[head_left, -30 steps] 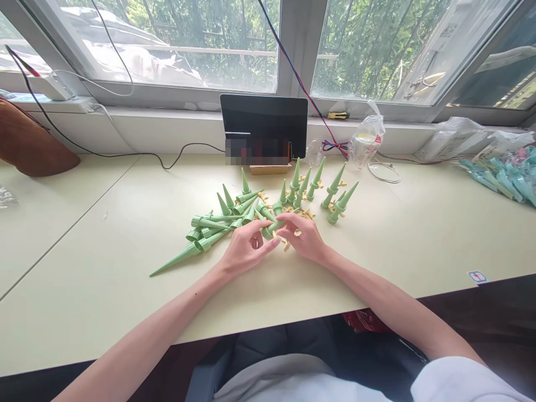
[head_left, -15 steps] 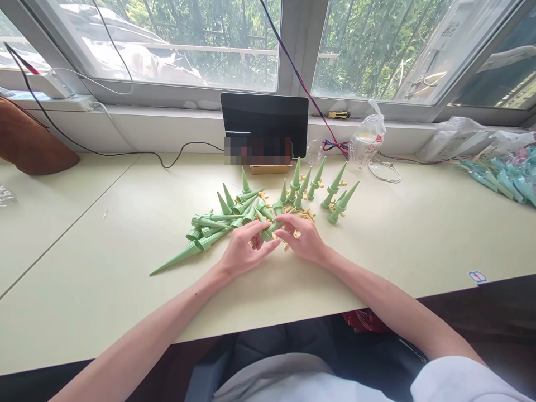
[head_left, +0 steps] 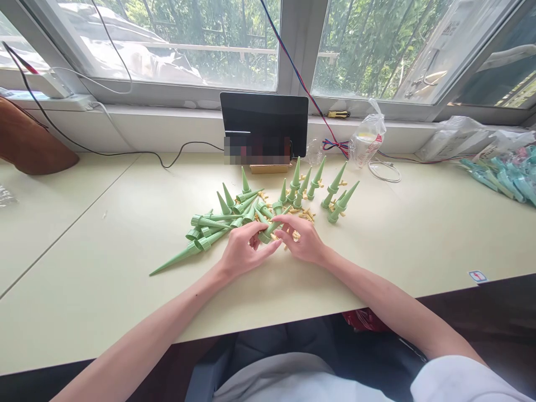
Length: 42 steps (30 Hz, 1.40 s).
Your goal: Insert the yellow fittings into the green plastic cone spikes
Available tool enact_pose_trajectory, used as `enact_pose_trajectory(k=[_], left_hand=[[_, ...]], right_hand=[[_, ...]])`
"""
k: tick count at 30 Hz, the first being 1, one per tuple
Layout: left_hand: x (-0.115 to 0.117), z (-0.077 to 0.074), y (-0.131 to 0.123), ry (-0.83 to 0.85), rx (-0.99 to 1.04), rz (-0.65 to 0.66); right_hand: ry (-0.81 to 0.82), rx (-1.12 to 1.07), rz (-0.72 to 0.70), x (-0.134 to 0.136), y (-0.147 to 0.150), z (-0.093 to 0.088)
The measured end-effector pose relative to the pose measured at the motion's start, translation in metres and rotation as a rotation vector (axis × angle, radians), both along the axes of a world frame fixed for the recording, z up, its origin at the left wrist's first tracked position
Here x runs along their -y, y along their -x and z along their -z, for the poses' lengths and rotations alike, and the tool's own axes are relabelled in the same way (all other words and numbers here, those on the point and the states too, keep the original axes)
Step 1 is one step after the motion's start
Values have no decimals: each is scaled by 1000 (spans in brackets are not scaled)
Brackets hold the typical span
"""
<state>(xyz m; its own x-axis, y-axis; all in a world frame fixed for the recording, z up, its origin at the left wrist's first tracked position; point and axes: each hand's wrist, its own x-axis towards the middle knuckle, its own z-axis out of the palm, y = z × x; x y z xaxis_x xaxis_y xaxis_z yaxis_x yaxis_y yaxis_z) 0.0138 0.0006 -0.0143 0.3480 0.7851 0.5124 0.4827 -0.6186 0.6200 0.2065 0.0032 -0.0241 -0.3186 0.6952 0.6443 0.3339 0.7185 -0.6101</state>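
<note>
In front of me, a green plant watering spike [head_left: 267, 232] is held between my two hands, its wide end low and its point tilted up to the right. My left hand [head_left: 240, 250] grips the wide end with thumb and fingers. With fingertips curled, my right hand [head_left: 305, 241] pinches the spike's side; whether a small part is also in those fingers is hidden. Just beyond lie small yellow valves [head_left: 309, 215], partly covered by my fingers. A pile of loose green spikes [head_left: 209, 230] spreads to the left, and several spikes with yellow valves fitted [head_left: 337, 211] stand upright on the right.
A dark tablet [head_left: 264, 120] leans at the back on a cardboard stand [head_left: 270, 169]. Behind to the right are a tied plastic bag [head_left: 368, 139] and a coiled white cable [head_left: 385, 172]. Bagged teal items [head_left: 502, 173] lie far right; a brown object [head_left: 33, 139] sits far left.
The held spike has turned slightly, and more of its pointed end shows above my right fingers. Both hands stay nearly in place; the other spikes have not moved.
</note>
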Motion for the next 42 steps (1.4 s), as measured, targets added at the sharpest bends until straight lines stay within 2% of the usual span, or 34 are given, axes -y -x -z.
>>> enact_pose_trajectory(k=[14, 32, 42], left_hand=[[1, -4, 0, 45, 14, 36], [1, -5, 1, 109, 39, 88], [1, -6, 2, 127, 34, 118]], right_hand=[[52, 60, -69, -5, -3, 6], [57, 67, 7, -8, -4, 8], [187, 43, -31, -9, -6, 12]])
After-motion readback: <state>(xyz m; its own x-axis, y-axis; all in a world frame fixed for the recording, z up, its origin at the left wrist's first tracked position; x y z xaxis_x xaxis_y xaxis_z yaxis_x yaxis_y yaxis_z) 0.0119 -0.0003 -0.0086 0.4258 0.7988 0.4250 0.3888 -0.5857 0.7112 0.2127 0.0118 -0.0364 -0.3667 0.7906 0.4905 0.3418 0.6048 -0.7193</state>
